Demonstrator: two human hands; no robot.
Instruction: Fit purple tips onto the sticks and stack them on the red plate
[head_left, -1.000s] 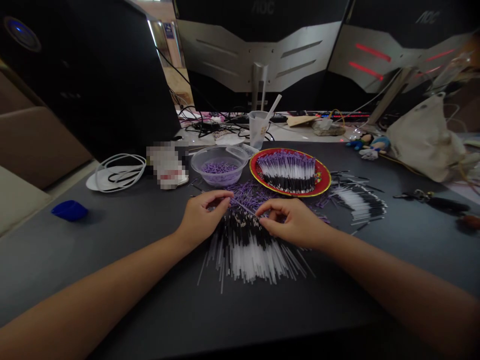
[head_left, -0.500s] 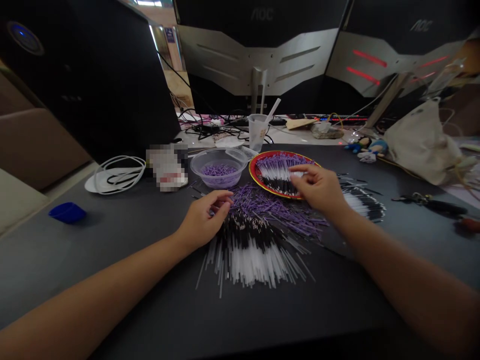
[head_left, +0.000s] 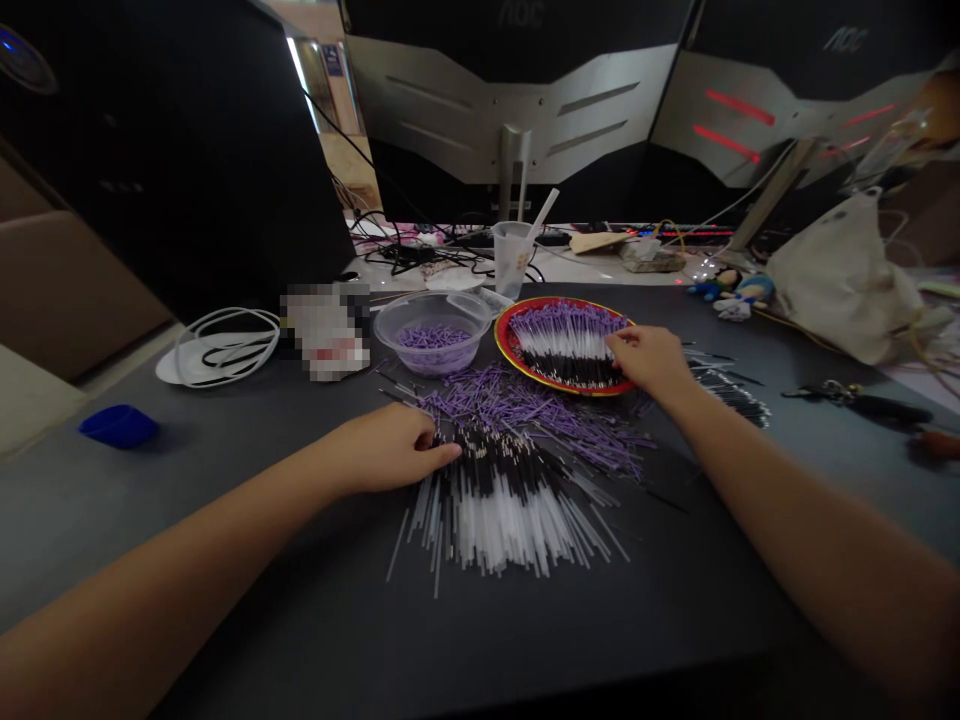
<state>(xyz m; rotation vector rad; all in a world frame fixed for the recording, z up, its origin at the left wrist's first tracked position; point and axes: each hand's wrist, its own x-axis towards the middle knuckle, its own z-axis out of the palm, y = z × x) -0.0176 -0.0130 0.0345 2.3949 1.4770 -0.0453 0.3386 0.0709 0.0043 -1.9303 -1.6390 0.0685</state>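
Observation:
A loose heap of thin sticks lies on the dark desk, with purple tips at the far side, black middles and clear-white ends toward me. My left hand rests on the heap's left edge, fingers together; whether it holds any sticks is hidden. My right hand is at the right rim of a red plate with a gold edge, its fingertips over the neat row of sticks lying on the plate. Nothing shows in that hand.
A clear plastic bowl of purple pieces stands left of the plate. A second stick row lies to the right. Behind are a plastic cup with a straw, tangled cables, and monitor backs.
My right hand has moved from the heap to the plate's right side. My left hand has slid lower on the heap's left edge, and the purple tips lie more spread out.

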